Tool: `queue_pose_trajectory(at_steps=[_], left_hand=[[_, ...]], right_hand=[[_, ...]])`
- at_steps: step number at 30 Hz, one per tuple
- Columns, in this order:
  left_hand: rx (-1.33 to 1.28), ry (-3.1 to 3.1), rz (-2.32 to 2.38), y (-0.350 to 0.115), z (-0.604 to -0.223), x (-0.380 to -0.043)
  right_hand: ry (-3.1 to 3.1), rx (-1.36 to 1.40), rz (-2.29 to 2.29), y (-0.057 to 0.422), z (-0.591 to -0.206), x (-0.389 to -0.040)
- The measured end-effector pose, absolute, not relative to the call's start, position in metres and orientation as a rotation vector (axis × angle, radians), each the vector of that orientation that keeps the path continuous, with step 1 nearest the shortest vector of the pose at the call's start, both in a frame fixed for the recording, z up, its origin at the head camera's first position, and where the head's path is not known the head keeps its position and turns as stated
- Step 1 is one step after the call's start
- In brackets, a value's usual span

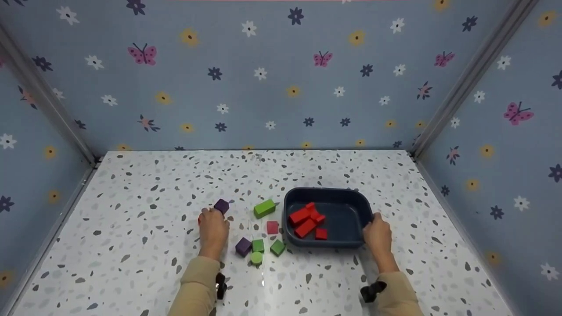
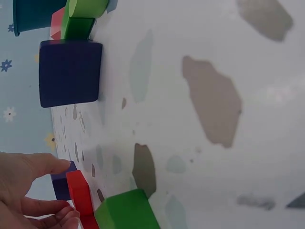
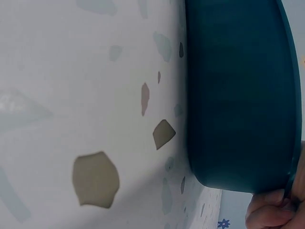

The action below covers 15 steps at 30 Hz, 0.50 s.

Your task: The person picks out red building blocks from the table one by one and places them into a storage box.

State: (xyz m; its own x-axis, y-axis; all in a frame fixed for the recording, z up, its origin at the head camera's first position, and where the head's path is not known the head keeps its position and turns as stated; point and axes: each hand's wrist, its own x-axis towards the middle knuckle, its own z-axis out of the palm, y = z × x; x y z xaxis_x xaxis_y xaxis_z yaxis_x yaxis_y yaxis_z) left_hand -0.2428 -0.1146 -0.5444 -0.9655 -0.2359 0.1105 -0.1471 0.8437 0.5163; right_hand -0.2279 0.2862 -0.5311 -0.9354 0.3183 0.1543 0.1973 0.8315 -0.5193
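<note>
Red blocks point(image 1: 299, 216) lie in a plain bin point(image 1: 345, 219) the right hand point(image 1: 378, 233) grips.

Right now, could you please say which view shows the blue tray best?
The head view shows the blue tray nearly whole, inside included; left wrist catches only a bit, right wrist just the outer side.

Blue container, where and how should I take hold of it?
The blue container is probably best pinched by its right rim, coming from the right, where the right hand grips it: that raised edge is thin, and the red blocks lie toward the left end.
</note>
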Motion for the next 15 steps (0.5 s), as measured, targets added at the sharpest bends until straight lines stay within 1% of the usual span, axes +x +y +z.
queue_pose_trajectory(at_steps=[6,15], left_hand=[[0.268,-2.846,-0.699,-0.1155,-0.5464,-0.244],[0.333,-2.902,-0.661,-0.1147,-0.5464,-0.2477]], right_hand=[[-2.787,-0.381,0.751,0.2853,-0.5307,-0.227],[-2.806,-0.423,0.766,0.2854,-0.5294,-0.2278]])
